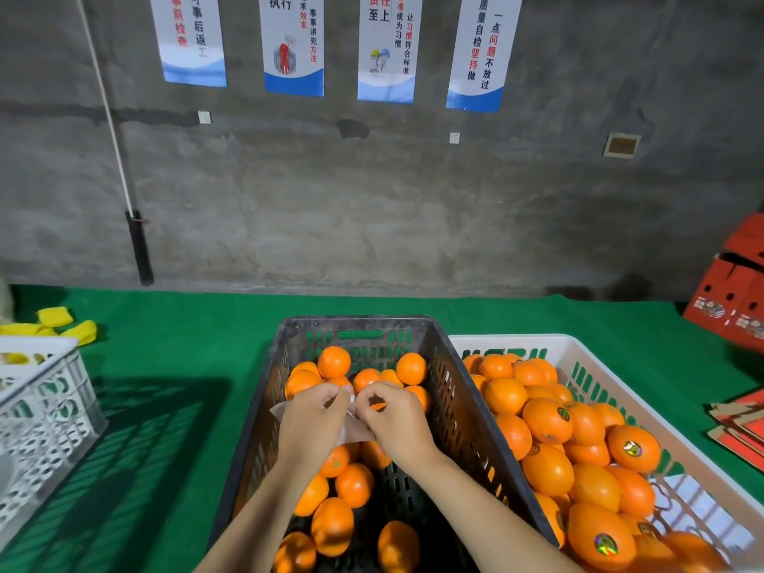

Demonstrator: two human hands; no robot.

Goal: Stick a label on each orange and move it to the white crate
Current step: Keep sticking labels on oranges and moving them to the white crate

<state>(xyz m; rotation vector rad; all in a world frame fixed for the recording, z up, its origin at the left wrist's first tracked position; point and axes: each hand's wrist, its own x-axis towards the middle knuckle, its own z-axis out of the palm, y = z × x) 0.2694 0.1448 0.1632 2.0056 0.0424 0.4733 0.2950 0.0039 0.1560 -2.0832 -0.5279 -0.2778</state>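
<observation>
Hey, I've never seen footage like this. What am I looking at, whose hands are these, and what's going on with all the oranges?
There is no machine here. One camera, worn on a person's head, looks down at their own bare hands. The left hand and the right hand together pinch a thin label sheet above a black crate of oranges. The white crate beside it on the right holds more fruit, some showing round stickers. Both stand on a green cloth. A latticed crate stands at the left and red cartons at the right.
</observation>
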